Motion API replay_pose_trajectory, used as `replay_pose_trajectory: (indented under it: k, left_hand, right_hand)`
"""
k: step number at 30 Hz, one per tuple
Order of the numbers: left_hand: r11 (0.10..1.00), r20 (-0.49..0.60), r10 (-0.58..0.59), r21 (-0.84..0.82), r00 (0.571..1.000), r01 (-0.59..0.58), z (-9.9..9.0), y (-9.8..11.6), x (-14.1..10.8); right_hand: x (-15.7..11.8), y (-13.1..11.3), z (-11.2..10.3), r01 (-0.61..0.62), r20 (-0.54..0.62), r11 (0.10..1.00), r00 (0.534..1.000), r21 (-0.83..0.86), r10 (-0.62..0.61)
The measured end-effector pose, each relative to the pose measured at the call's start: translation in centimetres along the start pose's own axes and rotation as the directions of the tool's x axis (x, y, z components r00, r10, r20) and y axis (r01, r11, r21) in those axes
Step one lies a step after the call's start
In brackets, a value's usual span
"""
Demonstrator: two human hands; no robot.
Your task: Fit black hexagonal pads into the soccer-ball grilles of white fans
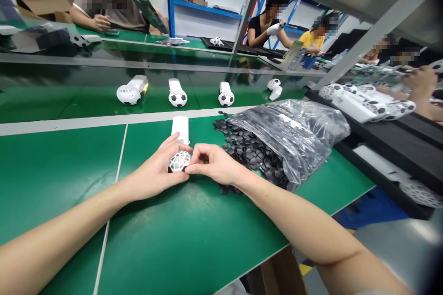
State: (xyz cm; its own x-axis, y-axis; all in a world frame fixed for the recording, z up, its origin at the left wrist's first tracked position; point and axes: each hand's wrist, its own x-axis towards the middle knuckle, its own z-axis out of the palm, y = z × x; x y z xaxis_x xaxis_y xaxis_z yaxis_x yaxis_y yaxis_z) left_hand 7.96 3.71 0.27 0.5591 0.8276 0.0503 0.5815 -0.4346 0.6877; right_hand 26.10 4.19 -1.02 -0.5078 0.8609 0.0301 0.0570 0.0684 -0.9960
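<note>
A white device with a round football-patterned head (179,160) and a flat white handle (180,130) lies on the green table, its handle pointing away from me. My left hand (165,161) is wrapped round the head, thumb on the near side and fingers over the far side. The head's top is an open white lattice. My right hand (212,163) pinches at the head's right edge, thumb and forefinger together; a small dark piece shows by the fingertips, though its outline is mostly hidden. Right of that hand, many small black pieces (254,152) spill from a clear plastic bag (304,133).
Several similar football devices (177,94) lie on the green strip beyond the white ledge (69,122). On the right, a black tray (367,124) holds more of them. Co-workers sit across the bench, one holding a green panel (149,11). A metal post slants across the upper right.
</note>
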Motion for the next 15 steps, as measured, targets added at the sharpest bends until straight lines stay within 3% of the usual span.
replay_pose_trajectory:
  k: [4, 7, 8, 10, 12, 13, 15]
  left_hand:
    - [0.998, -0.01, 0.03, 0.05, 1.0, -0.029, 0.0, -0.1, -0.1]
    - [0.998, -0.013, -0.006, 0.061, 1.0, 0.007, 0.1, -0.2, 0.0]
    - [0.998, -0.013, -0.016, 0.061, 1.0, 0.017, 0.2, -0.2, 0.1]
    - [0.998, 0.008, 0.009, 0.06, 1.0, -0.01, 0.2, -0.4, 0.2]
    - [0.995, 0.041, 0.077, 0.062, 0.996, -0.079, 0.1, -0.5, 0.4]
    - [0.993, 0.052, 0.096, 0.066, 0.994, -0.099, 0.0, -0.6, 0.4]
    - [0.995, 0.045, 0.063, 0.08, 0.997, -0.067, -0.2, -0.7, 0.5]
  right_hand:
    - [0.4, 0.2, -0.5, -0.003, 0.004, 0.994, 1.0, -0.106, 0.003]
    - [0.4, -0.7, -2.2, -0.037, -0.055, 0.91, 0.998, -0.413, 0.015]
    - [0.2, -1.1, -2.8, -0.076, -0.126, 0.819, 0.992, -0.569, 0.004]
    - [-0.1, -1.9, -4.0, -0.231, -0.277, 0.519, 0.961, -0.823, -0.011]
    - [-0.3, -2.2, -4.6, -0.344, -0.349, 0.203, 0.937, -0.917, 0.014]
    - [-0.3, -2.3, -4.7, -0.356, -0.354, 0.096, 0.934, -0.929, 0.04]
    - [-0.3, -2.2, -4.5, -0.347, -0.347, -0.013, 0.935, -0.938, 0.07]
